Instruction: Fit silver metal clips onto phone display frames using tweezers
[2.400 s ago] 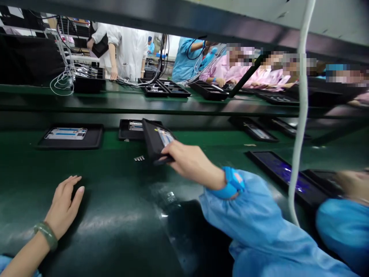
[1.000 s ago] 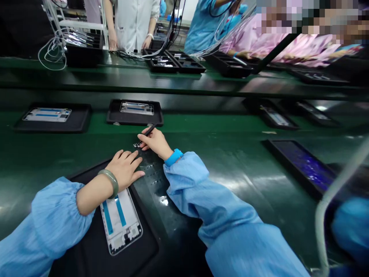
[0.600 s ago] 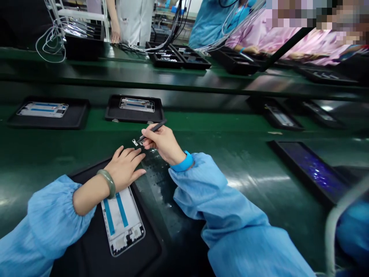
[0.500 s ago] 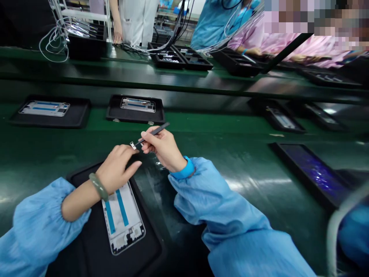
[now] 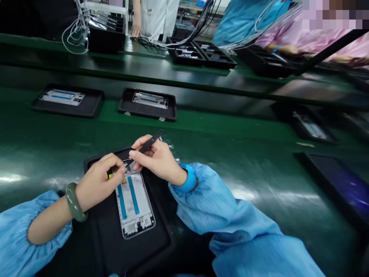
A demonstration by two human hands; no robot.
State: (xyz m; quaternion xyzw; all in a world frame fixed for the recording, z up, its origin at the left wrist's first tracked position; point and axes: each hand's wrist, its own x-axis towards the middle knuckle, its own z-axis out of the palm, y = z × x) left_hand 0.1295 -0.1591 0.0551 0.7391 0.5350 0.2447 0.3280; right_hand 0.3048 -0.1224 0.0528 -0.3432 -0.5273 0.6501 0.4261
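Observation:
Black tweezers (image 5: 148, 144) are gripped in my right hand (image 5: 157, 159), pointing down and left at the upper end of a phone frame (image 5: 140, 211). The frame is silvery white with two blue strips and lies in a black tray (image 5: 108, 246). My left hand (image 5: 102, 175) is over the frame's upper left corner, thumb and fingers pinched together at the tweezers' tips. Whatever small piece is between them is hidden. A bit of yellow (image 5: 110, 176) shows beside the left fingers.
Two more black trays with phone frames (image 5: 62, 97) (image 5: 150, 100) lie farther back on the green bench (image 5: 219, 154). At the right are another tray (image 5: 313, 130) and a dark panel with a purple sheen (image 5: 343, 184). Beyond the shelf, co-workers' sleeves (image 5: 242, 19) and cables (image 5: 198, 23) show.
Both hands have come down and nearer, from beyond the tray to the frame's upper end. The small white part at the tweezers' tips is now hidden. The left fingers have closed; the view has shifted.

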